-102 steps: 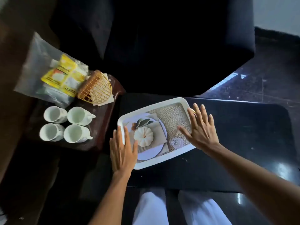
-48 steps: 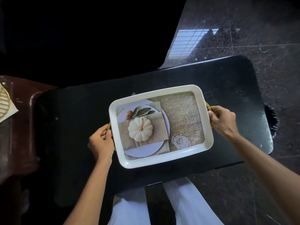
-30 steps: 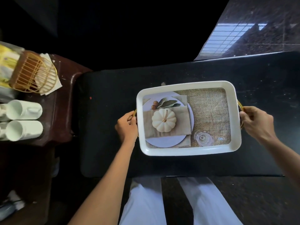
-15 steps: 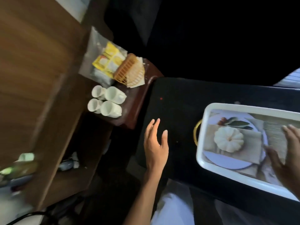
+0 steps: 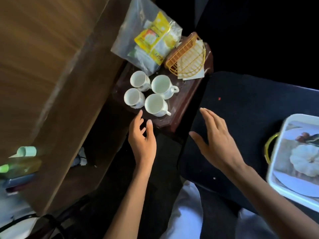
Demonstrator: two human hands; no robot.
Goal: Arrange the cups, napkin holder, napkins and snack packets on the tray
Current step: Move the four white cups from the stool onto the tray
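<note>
Reaching leftward now, both hands have come off the tray handles they gripped a second ago. Left hand (image 5: 142, 144): fingers (image 5: 138, 122) loose, slightly apart, holding nothing, tips just short of the nearest cup. Right hand (image 5: 217, 144): fingers (image 5: 209, 117) spread, empty, over the edge of the black worktop (image 5: 241, 104). White rectangular tray with a printed pumpkin picture (image 5: 291, 198) sits on that worktop at far right, nothing loaded on it yet.

Beyond the hands, on the dark reddish-brown side table (image 5: 183, 104): four white ceramic cups (image 5: 154, 104), clustered and upright. Behind them, a yellow wire napkin holder (image 5: 174, 56) lying tilted with white paper napkins (image 5: 191, 56) in it. Farthest, yellow snack packets in a clear plastic bag (image 5: 153, 42).

Judgement: tray positioning finished; loading begins, cups likely first.
</note>
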